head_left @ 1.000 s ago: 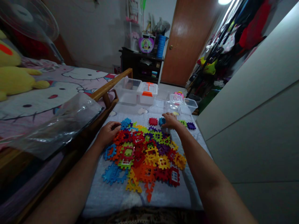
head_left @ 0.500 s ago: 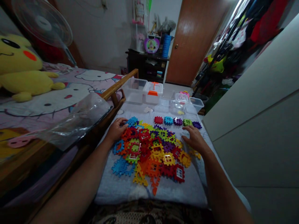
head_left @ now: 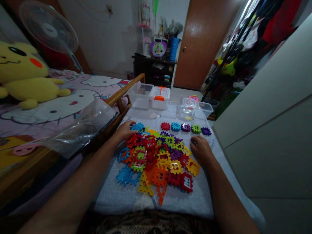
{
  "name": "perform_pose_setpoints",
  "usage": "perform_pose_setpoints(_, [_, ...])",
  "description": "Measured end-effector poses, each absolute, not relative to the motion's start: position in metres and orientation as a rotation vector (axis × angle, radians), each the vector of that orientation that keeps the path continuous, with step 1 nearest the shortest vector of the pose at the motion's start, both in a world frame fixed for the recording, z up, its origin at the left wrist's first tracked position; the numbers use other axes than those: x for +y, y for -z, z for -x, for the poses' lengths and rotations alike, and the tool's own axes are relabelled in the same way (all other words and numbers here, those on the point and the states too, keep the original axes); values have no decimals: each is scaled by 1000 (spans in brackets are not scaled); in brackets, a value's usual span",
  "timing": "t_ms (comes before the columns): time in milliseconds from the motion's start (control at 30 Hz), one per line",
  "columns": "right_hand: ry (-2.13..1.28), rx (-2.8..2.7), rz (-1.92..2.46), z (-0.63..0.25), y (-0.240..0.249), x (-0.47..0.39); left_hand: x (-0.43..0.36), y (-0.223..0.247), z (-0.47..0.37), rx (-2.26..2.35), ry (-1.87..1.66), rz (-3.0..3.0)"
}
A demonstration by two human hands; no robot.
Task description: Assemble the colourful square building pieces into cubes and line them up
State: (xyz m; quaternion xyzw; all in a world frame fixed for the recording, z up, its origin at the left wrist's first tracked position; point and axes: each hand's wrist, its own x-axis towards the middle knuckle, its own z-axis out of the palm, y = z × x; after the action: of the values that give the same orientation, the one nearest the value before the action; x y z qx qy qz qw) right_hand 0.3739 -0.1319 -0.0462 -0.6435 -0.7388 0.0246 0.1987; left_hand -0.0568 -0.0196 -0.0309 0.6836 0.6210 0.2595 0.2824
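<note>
A colourful heap of notched plastic building pieces (head_left: 151,156) covers the middle of the cloth-covered surface (head_left: 122,201). At its far left edge, my left hand (head_left: 124,130) rests with thumb and fingers apart, their tips against a blue building piece (head_left: 138,127). My right hand (head_left: 201,149) is beside the heap's right side with its fingers curled in. Whatever lies inside those fingers is hidden; only a dark patch shows between them. Beyond it runs a row of pieces: red (head_left: 165,126), light blue (head_left: 175,126), purple (head_left: 185,127), green (head_left: 196,129) and dark purple (head_left: 206,131).
At the far end stand a clear open bin (head_left: 140,100), a box with orange latches (head_left: 160,101) and smaller clear containers (head_left: 189,105). A wooden bed rail (head_left: 126,87) borders the left, with a plastic bag (head_left: 85,123) over it. A pale cabinet (head_left: 268,113) flanks the right.
My right hand has drawn back towards me from near the row, and its fingers have curled in. Yellow pieces beneath it are now covered. My left hand has barely shifted.
</note>
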Motion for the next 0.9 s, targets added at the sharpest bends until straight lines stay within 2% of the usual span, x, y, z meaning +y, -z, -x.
perform_pose_setpoints(200, [-60, -2063, 1798, -376, 53, -130, -11, 10, 50, 1568, -697, -1938])
perform_pose_setpoints(433, [-53, -2056, 1795, -377, 55, -130, -2, -8, 37, 1829, -843, -2245])
perform_pose_setpoints(700, [-76, -2047, 1797, -378, 55, -130, -12, 6, 44, 2023, -576, -2579])
perform_pose_setpoints(900, [-80, -2045, 1807, -377, 55, -130, -18, 9, 43, 1900, -368, -2547])
